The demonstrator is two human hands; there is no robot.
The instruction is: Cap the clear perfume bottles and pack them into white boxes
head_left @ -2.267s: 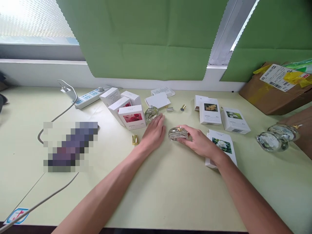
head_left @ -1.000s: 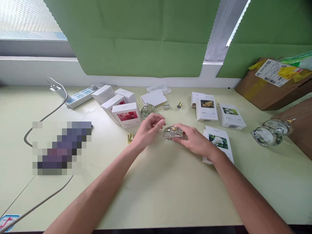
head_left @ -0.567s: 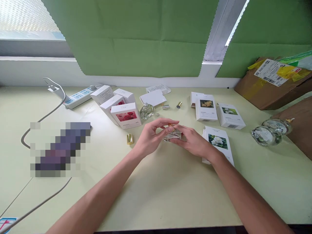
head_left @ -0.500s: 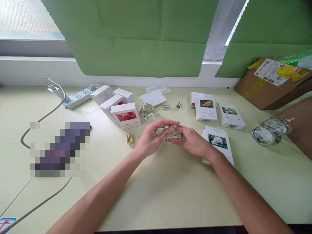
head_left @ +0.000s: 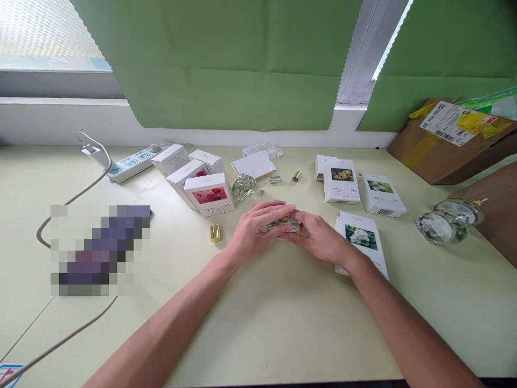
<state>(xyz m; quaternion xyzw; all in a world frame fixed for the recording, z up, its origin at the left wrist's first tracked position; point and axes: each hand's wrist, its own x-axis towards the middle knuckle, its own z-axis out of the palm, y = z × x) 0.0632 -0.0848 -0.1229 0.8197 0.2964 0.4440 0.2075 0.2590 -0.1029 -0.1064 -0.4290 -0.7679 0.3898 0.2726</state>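
Between my hands is a clear glass perfume bottle (head_left: 291,226) with a gold-coloured neck, partly covered by my fingers. My left hand (head_left: 258,229) curls round its left and far side, fingers reaching over toward the right hand. My right hand (head_left: 317,231) grips the right side, its thumb along the near face. Left of them a gold cap (head_left: 215,233) stands on the table. Beyond the hands lie a second glass bottle (head_left: 244,187), a silver cap (head_left: 274,179) and another gold cap (head_left: 297,176). A white box with a white flower picture (head_left: 361,237) lies beside my right forearm.
White boxes with rose pictures (head_left: 210,195) stand at back left, near a power strip (head_left: 135,161). More flower boxes (head_left: 341,182) stand at back right. Two glass bottles (head_left: 440,226) are by cardboard boxes (head_left: 436,145) at far right. A pixelated dark object (head_left: 100,248) and cable lie left.
My left hand's fingers have lowered from the top of the bottle's neck to wrap round its side. The gold neck now shows between the hands. The view has tilted slightly.
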